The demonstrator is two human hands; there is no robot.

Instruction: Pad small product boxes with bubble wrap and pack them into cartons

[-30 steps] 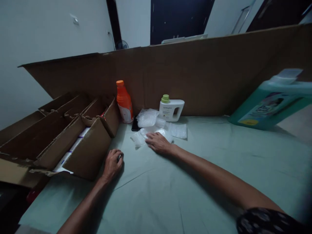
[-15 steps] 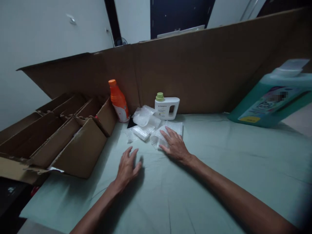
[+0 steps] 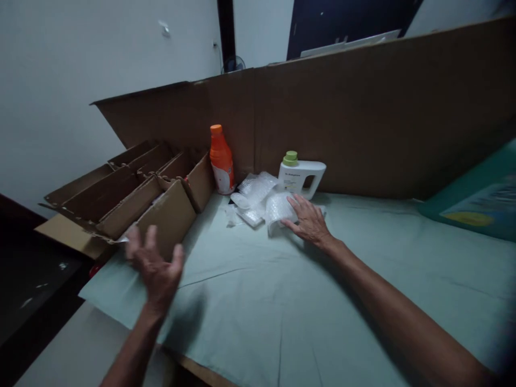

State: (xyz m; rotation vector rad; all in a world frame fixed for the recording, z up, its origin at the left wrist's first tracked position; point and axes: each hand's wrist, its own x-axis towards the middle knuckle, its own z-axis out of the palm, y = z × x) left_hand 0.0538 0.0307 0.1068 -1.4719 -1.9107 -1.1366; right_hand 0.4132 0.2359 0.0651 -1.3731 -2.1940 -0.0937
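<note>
My left hand (image 3: 155,263) is raised in front of the divided cardboard box (image 3: 169,215), fingers spread and somewhat blurred, with nothing in it. On the right, my right hand (image 3: 310,221) lies against a curled sheet of bubble wrap (image 3: 279,210), its thumb and fingers apart. More bubble wrap pieces (image 3: 250,200) are heaped just left of that sheet. Behind the wrap stands a white jug with a green cap (image 3: 304,174). An orange bottle (image 3: 221,161) stands upright between the box and the heap.
A tall cardboard panel (image 3: 363,118) closes off the back of the table. At the right edge, a large green jug (image 3: 479,201) is partly out of view. Pale green cloth (image 3: 250,301) covers the table, whose near-left edge shows.
My left hand has moved left, from the table's middle to the box. The bubble wrap sheet under my right hand now curls up higher. The view has turned left.
</note>
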